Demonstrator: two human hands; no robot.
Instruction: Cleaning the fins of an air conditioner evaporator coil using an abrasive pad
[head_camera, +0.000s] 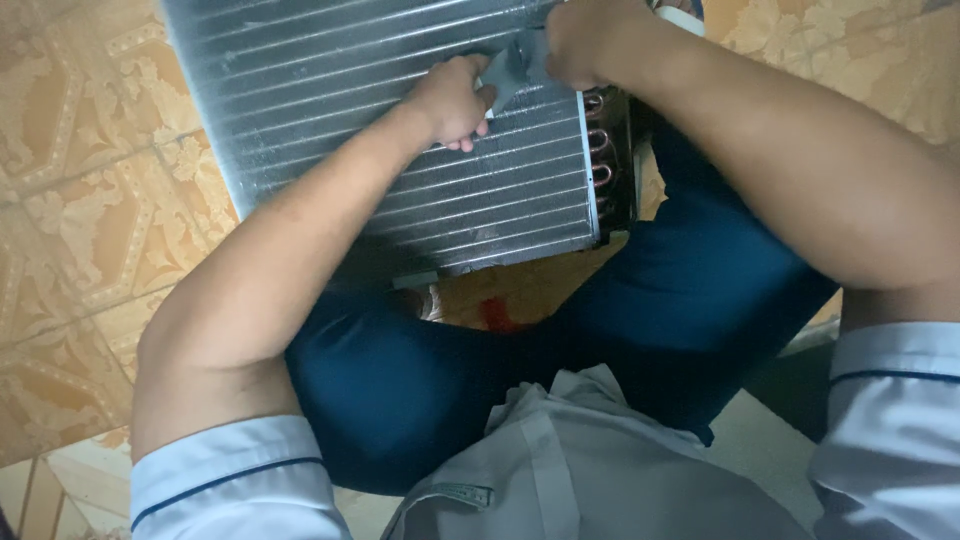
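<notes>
- We see a finned coil unit (400, 120), an AC-type heat exchanger w/ thin aluminium fins, lying tilted across our lap, filling the frame from 10 to 1 o'clock.
- Its near end rests on our dark blue trousers (620, 330); the far end runs out of view at 12.
- Copper U-bends (600, 150) show on the end plate, at 3 o'clock of the coil.
- Left hand (455, 100): curled into a loose fist on the fin face, fingers closed on the edge of a small grey metal bracket (510, 75); knuckles press against the fins.
- Right hand (590, 40): at 12–1 o'clock, closed over the same bracket from the other side; fingertips are hidden, so exact grip we can't tell.
- Both hands touch each other at the bracket, approx. at the coil's upper right part.
- Handling, our judgement: the unit looks stiff as a block and moderately heavy, but the fins are soft and thin – they bend under a thumb and the edges can cut.
- Best hold, we think: by the end plate or frame edges, not by the fin face or the copper bends, which kink easily.
- Bracket looks like thin sheet, prob. bendable; hold close to its root.
- Around us: patterned orange-tan floor tiles (90, 200) at 9 o'clock, and our grey shirt (560, 470) at 6.
</notes>
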